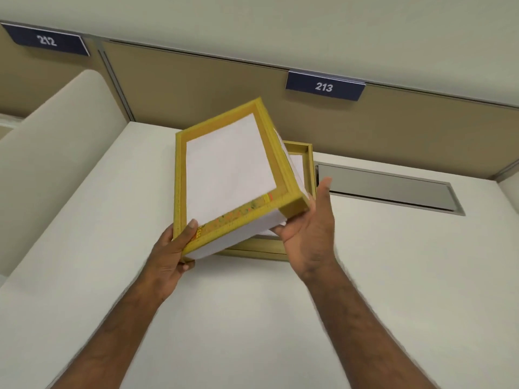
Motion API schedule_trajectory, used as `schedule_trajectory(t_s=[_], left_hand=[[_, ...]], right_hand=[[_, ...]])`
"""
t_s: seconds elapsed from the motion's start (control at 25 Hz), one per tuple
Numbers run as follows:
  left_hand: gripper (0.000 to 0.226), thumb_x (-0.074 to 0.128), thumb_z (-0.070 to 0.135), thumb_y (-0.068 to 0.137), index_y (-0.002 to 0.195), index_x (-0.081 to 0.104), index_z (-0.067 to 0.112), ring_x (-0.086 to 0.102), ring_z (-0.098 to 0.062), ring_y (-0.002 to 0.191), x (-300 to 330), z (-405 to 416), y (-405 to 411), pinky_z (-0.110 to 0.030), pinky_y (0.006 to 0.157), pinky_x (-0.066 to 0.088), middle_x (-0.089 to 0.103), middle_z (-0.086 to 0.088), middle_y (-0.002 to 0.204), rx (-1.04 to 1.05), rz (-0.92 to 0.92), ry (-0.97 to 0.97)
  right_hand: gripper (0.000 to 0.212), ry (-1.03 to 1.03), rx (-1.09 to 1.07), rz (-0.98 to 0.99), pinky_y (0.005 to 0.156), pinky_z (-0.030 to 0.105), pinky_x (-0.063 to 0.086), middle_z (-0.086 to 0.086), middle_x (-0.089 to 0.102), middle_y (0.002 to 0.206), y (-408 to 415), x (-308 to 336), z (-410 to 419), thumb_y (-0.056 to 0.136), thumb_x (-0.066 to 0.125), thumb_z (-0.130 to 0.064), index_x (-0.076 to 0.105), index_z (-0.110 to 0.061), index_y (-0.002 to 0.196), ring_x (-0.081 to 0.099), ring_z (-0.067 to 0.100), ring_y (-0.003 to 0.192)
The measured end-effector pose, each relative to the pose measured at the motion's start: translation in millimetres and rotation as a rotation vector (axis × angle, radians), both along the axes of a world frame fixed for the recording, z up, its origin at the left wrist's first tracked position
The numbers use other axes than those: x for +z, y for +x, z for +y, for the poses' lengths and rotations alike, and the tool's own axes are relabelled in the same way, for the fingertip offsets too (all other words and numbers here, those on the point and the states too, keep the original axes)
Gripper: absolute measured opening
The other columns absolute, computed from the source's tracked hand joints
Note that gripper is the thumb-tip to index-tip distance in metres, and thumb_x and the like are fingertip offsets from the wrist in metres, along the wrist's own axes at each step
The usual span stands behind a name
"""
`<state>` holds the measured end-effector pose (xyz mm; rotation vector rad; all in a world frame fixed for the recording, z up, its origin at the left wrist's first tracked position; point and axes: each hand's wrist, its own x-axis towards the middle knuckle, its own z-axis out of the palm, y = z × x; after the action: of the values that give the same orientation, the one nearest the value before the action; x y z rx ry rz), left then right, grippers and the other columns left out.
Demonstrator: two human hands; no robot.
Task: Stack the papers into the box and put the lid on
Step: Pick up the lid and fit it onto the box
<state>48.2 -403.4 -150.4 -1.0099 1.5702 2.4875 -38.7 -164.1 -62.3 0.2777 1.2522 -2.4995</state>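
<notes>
I hold a flat rectangular lid [230,169], yellow-framed with a white panel, tilted above the table. Its far edge is raised and a white side face shows along its near edge. My left hand [174,248] grips the near left corner with the thumb on top. My right hand [306,228] holds the near right corner from below, thumb pointing up. Beneath the lid a gold box [309,164] lies on the table, mostly hidden. White papers [298,167] show inside its far right part.
The white table [252,304] spreads out in front of me. A grey metal cable flap [387,189] is set into it to the right of the box. Behind stands a tan partition with signs 212 [47,40] and 213 [323,87]. A white divider [56,153] rises at left.
</notes>
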Motion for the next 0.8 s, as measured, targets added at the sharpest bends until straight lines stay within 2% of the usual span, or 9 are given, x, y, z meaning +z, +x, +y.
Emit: schedule_trajectory(t_s=[0.12,0.16,0.24,0.32,0.4,0.52,0.64,0.72,0.8], left_hand=[[0.06,0.09,0.059,0.072,0.118,0.072,0.024,0.054,-0.015,0.071,8.2,19.9,-21.7,-0.025,0.045,0.036,0.071,0.009,0.084,-0.058,0.015,-0.154],[0.063,0.089,0.06,0.072,0.121,0.072,0.025,0.055,-0.015,0.072,11.1,27.9,-30.9,-0.025,0.046,0.037,0.072,0.01,0.084,-0.087,0.026,-0.203],[0.059,0.087,0.059,0.076,0.124,0.073,0.028,0.058,-0.014,0.073,17.7,45.5,-51.8,-0.025,0.046,0.036,0.076,0.011,0.082,-0.137,0.044,-0.271],[0.05,0.085,0.057,0.081,0.123,0.074,0.032,0.06,-0.013,0.071,23.9,63.4,-72.7,-0.024,0.045,0.037,0.078,0.012,0.083,-0.175,0.05,-0.312],[0.044,0.083,0.056,0.084,0.123,0.075,0.037,0.061,-0.013,0.071,29.1,84.6,-94.3,-0.023,0.043,0.038,0.08,0.009,0.088,-0.229,0.059,-0.335],[0.044,0.075,0.059,0.09,0.128,0.073,0.038,0.063,-0.017,0.075,34.5,116.2,-124.0,-0.022,0.041,0.042,0.077,0.001,0.099,-0.308,0.043,-0.4],[0.054,0.067,0.065,0.093,0.138,0.068,0.034,0.065,-0.017,0.071,32.9,128.4,-143.9,-0.022,0.037,0.045,0.076,0.0,0.095,-0.342,0.005,-0.555],[0.061,0.064,0.069,0.093,0.139,0.069,0.03,0.07,-0.022,0.074,28.9,124.2,-148.3,-0.027,0.045,0.054,0.078,-0.003,0.099,-0.342,-0.039,-0.665],[0.063,0.061,0.069,0.094,0.133,0.074,0.021,0.075,-0.033,0.096,19.8,119.5,-147.1,-0.039,0.073,0.065,0.08,-0.009,0.114,-0.351,-0.1,-0.817]], right_hand=[[0.065,0.225,-0.055,-0.042,0.094,0.07,0.06,0.02,0.076,0.137,-14.9,-8.0,52.0,0.098,0.062,-0.06,0.068,-0.014,0.144,0.071,0.044,0.127],[0.057,0.294,-0.08,-0.049,0.094,0.064,0.061,0.021,0.077,0.134,-19.3,-11.5,68.6,0.099,0.066,-0.052,0.072,-0.012,0.139,0.073,0.043,0.12],[0.037,0.4,-0.119,-0.047,0.079,0.042,0.062,0.013,0.082,0.118,-27.0,-17.2,100.5,0.101,0.07,-0.035,0.077,-0.013,0.13,0.074,0.031,0.103],[0.025,0.481,-0.145,-0.053,0.072,0.033,0.06,0.002,0.085,0.102,-32.4,-22.2,130.3,0.1,0.071,-0.026,0.08,-0.015,0.12,0.074,0.022,0.094],[0.02,0.543,-0.194,-0.068,0.076,0.034,0.058,-0.003,0.086,0.096,-35.2,-28.5,160.5,0.1,0.071,-0.024,0.081,-0.016,0.116,0.074,0.021,0.091],[0.019,0.662,-0.244,-0.098,0.077,0.037,0.053,-0.01,0.085,0.094,-38.3,-37.8,198.7,0.101,0.07,-0.032,0.082,-0.023,0.112,0.071,0.018,0.092],[0.034,0.769,-0.241,-0.146,0.076,0.039,0.051,-0.003,0.082,0.11,-45.5,-44.9,214.1,0.1,0.072,-0.039,0.077,-0.021,0.128,0.068,0.02,0.098],[0.039,0.805,-0.235,-0.158,0.072,0.036,0.053,-0.002,0.08,0.108,-48.7,-50.3,213.0,0.099,0.074,-0.04,0.075,-0.02,0.132,0.069,0.016,0.093],[0.043,0.9,-0.221,-0.125,0.071,0.038,0.057,-0.002,0.079,0.104,-48.1,-57.7,212.5,0.098,0.075,-0.044,0.074,-0.02,0.134,0.07,0.015,0.09]])
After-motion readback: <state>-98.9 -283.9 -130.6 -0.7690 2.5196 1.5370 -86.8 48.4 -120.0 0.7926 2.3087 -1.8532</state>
